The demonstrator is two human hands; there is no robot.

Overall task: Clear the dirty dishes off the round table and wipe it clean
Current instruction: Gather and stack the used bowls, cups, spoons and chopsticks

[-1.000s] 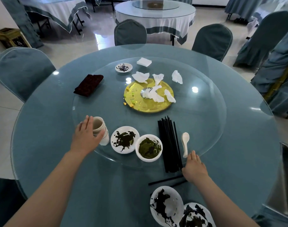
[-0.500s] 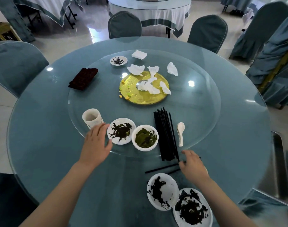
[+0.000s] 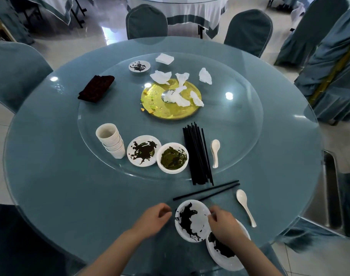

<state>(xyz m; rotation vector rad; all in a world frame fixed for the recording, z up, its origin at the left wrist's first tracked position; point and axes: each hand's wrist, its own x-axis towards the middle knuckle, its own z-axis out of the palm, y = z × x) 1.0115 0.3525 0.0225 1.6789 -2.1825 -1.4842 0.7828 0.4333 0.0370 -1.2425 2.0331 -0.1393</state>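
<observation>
Round table, glass-topped, teal cloth beneath; covered chairs ring it. Glass turntable in the middle, gold disc at its hub with crumpled napkins on and beside it. Dark red cloth on the turntable's far-left part. Bundle of black chopsticks overhangs the turntable's near edge; white spoon just beside it. Stack of cups, smeared plate and green-smeared bowl sit in a row near that edge. Small saucer far side.

Between you and the turntable: two loose chopsticks lying crosswise, a second spoon to their right, and two dirty plates at the near rim, near plate overlapping the lower plate.

Your right hand rests over both plates, fingers curled at the near plate's right rim; whether they pinch it, you cannot tell. Your left hand sits just left of that plate, fingers loosely curled, holding nothing.

Since half a second ago: left hand has come back from beside the cups to the near plate; right hand has shifted from the loose chopsticks onto the plates.
</observation>
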